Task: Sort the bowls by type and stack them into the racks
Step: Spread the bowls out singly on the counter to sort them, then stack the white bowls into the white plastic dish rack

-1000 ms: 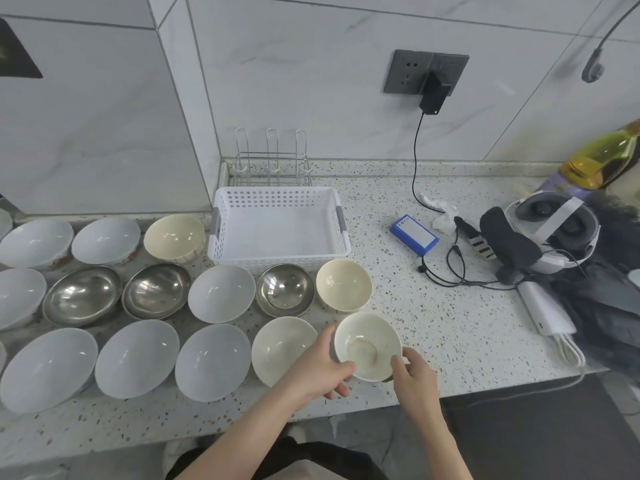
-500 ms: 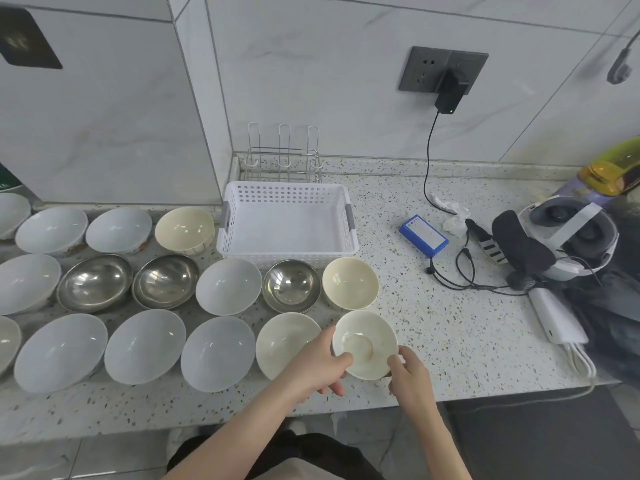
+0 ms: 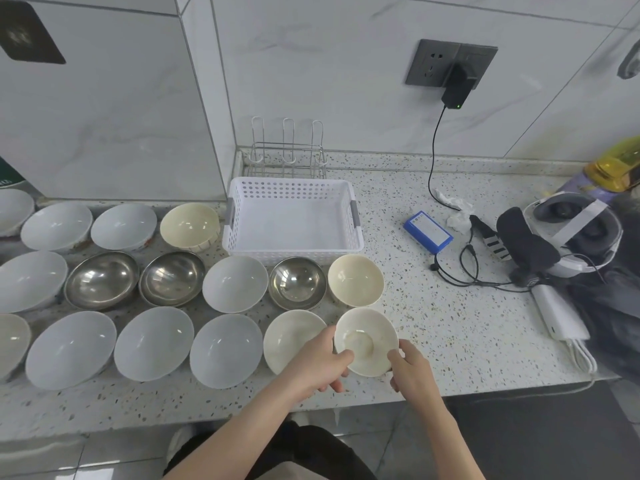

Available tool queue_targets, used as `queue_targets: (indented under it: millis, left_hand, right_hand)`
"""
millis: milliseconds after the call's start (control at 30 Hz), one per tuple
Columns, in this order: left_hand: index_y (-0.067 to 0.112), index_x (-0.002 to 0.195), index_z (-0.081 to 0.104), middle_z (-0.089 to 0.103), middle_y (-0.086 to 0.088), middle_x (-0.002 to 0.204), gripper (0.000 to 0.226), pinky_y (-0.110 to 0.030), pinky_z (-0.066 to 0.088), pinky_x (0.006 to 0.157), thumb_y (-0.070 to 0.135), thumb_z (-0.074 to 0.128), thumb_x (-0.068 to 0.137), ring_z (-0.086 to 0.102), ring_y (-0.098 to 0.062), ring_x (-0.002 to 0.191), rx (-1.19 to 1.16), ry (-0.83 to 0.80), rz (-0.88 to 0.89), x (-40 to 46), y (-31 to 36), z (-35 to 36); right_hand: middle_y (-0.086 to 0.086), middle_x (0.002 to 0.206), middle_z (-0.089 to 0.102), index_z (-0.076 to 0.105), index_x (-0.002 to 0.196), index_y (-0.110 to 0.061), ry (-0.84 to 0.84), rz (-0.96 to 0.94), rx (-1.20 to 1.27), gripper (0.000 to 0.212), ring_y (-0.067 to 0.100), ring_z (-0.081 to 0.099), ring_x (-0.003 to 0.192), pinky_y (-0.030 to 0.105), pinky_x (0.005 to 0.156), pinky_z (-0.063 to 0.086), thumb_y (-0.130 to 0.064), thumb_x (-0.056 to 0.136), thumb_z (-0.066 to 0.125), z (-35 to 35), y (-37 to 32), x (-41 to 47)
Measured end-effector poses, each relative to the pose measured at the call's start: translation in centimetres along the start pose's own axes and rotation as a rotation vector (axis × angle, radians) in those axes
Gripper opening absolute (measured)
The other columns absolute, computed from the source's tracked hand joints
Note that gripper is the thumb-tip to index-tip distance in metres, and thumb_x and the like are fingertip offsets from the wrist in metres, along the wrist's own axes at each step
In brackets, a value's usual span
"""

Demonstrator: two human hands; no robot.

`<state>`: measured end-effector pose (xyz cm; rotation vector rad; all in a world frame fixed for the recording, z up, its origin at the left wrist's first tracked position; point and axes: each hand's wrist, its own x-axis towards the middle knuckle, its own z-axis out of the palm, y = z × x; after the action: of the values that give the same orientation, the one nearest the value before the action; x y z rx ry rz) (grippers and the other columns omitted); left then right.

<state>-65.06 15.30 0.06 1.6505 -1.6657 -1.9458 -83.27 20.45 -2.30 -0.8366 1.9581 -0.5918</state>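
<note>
Gripping a small cream bowl between both hands, the person stands at the near edge of the speckled countertop. The left hand closes on its left rim with the thumb lying over the edge, and the right hand pinches the lower right rim. The bowl tilts toward the camera, just beside a second cream bowl that sits on the counter to its left.

Further left along the front row lie three pale white bowls. Behind them, the middle row holds a cream bowl, a steel bowl, another white bowl and two more steel bowls.

Beyond that row a white perforated plastic basket sits with nothing in it, a cream bowl just beside its left end. A wire rack stands behind the basket against the tiled wall.

Off to the right are a blue box, tangled black cables and a white headset. A black charger hangs from the wall socket.
</note>
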Motion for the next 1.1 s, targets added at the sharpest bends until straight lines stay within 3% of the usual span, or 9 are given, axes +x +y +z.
queue_targets:
  millis: [133, 200, 267, 400, 533, 767, 900, 1000, 1100]
  left_hand:
    - [0.033, 0.152, 0.020, 0.071, 0.000, 0.096, 0.068, -0.019, 0.041, 0.046, 0.031, 0.048, 0.091, 0.062, -0.003, 0.050, 0.004, -0.021, 0.009, -0.5, -0.4, -1.3]
    - [0.035, 0.151, 0.022, 0.072, 0.002, 0.096, 0.068, -0.018, 0.041, 0.046, 0.031, 0.048, 0.088, 0.061, -0.003, 0.050, -0.009, -0.014, 0.028, -1.1, -0.7, -2.3]
    - [0.034, 0.147, 0.029, 0.072, 0.002, 0.096, 0.064, -0.019, 0.041, 0.048, 0.031, 0.049, 0.086, 0.061, -0.003, 0.050, -0.032, -0.007, 0.046, -1.9, -1.4, -3.9]
    - [0.029, 0.138, 0.038, 0.074, 0.004, 0.096, 0.047, -0.019, 0.044, 0.050, 0.029, 0.052, 0.093, 0.062, -0.004, 0.056, -0.129, 0.059, 0.091, -4.7, -3.7, -8.7]
    - [0.027, 0.113, 0.057, 0.076, 0.003, 0.088, 0.018, -0.020, 0.046, 0.050, 0.026, 0.054, 0.095, 0.061, -0.005, 0.054, -0.258, 0.165, 0.125, -8.4, -6.9, -14.2]
    - [0.022, 0.096, 0.064, 0.072, 0.006, 0.066, 0.009, -0.022, 0.045, 0.044, 0.025, 0.056, 0.095, 0.056, -0.009, 0.047, -0.417, 0.425, 0.140, -16.7, -15.8, -25.3]
    - [0.017, 0.099, 0.064, 0.070, 0.005, 0.063, 0.012, -0.021, 0.045, 0.044, 0.027, 0.058, 0.095, 0.056, -0.008, 0.046, -0.515, 0.586, 0.100, -21.7, -22.7, -31.4]
    - [0.014, 0.100, 0.065, 0.070, 0.002, 0.062, 0.013, -0.024, 0.044, 0.042, 0.025, 0.061, 0.094, 0.055, -0.010, 0.044, -0.622, 0.689, 0.045, -25.5, -27.8, -34.9]
    - [0.017, 0.100, 0.066, 0.073, -0.001, 0.066, 0.012, -0.025, 0.045, 0.043, 0.026, 0.063, 0.094, 0.056, -0.010, 0.043, -0.708, 0.782, -0.006, -28.5, -32.1, -37.8]
  right_hand:
    - [0.006, 0.082, 0.062, 0.057, 0.116, -0.016, 0.048, 0.030, -0.091, 0.027, 0.019, 0.052, 0.059, 0.031, 0.056, 0.044, -0.028, 0.097, 0.041, 0.7, -0.7, -0.6]
    - [0.005, 0.096, 0.066, 0.052, 0.126, -0.018, 0.106, 0.075, -0.256, 0.041, 0.023, 0.062, 0.079, 0.034, 0.070, 0.048, -0.043, 0.099, 0.035, 0.9, -1.3, -1.0]
    - [0.009, 0.118, 0.064, 0.041, 0.142, -0.017, 0.228, 0.135, -0.374, 0.056, 0.029, 0.060, 0.103, 0.035, 0.077, 0.040, -0.052, 0.099, 0.031, 1.1, -2.1, -1.5]
    - [0.018, 0.130, 0.053, 0.034, 0.144, -0.004, 0.432, 0.182, -0.372, 0.058, 0.034, 0.055, 0.103, 0.038, 0.074, 0.039, -0.041, 0.099, 0.039, 2.6, -5.8, -3.3]
    - [0.018, 0.139, 0.046, 0.033, 0.147, -0.008, 0.496, 0.050, -0.406, 0.056, 0.039, 0.055, 0.112, 0.039, 0.077, 0.039, -0.035, 0.099, 0.044, 6.9, -11.3, -5.8]
    - [0.003, 0.118, 0.065, 0.054, 0.133, -0.018, 0.156, -0.265, -0.336, 0.040, 0.025, 0.058, 0.102, 0.035, 0.080, 0.043, -0.031, 0.095, 0.051, 23.4, -19.5, -11.2]
    - [-0.005, 0.102, 0.070, 0.060, 0.127, -0.021, -0.082, -0.374, -0.322, 0.035, 0.010, 0.061, 0.085, 0.016, 0.070, 0.047, -0.029, 0.094, 0.052, 33.8, -22.0, -14.8]
    - [-0.007, 0.091, 0.073, 0.064, 0.119, -0.022, -0.260, -0.415, -0.324, 0.029, 0.010, 0.065, 0.085, 0.028, 0.073, 0.052, -0.030, 0.093, 0.051, 40.4, -23.6, -18.0]
    - [-0.011, 0.082, 0.073, 0.064, 0.112, -0.027, -0.416, -0.449, -0.341, 0.023, 0.002, 0.062, 0.080, 0.021, 0.065, 0.047, -0.030, 0.093, 0.051, 45.7, -25.5, -20.7]
